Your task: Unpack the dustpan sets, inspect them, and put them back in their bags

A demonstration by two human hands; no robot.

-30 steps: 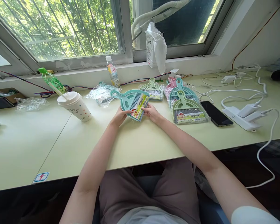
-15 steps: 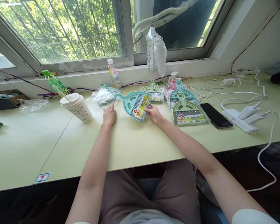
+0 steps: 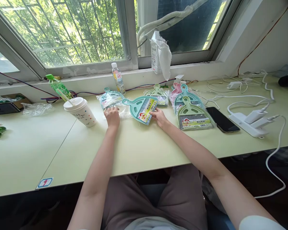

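- The teal dustpan with its brush (image 3: pixel 136 109) is near the middle of the table (image 3: pixel 134 147), the handle (image 3: pixel 126 101) pointing to ten o'clock.
- My right hand (image 3: pixel 160 118) pinches its edge at four o'clock, thumb and fingers close together beside the yellow label (image 3: pixel 147 109).
- My left hand (image 3: pixel 112 117) is palm down, fingers a little bent, at the near edge of a wrapped teal set (image 3: pixel 109 98), toward nine to ten o'clock. I cannot tell if it grips.
- I judge the dustpan light and stiff, probably plastic; it should not break easily.
- The bristles (image 3: pixel 140 104) look softer and may bend, so I prefer not to squeeze there.
- The handle or the firm rim seems the best hold to me.
- The clear film (image 3: pixel 125 112) near nine o'clock looks slippery and thin, and could slide under fingers.
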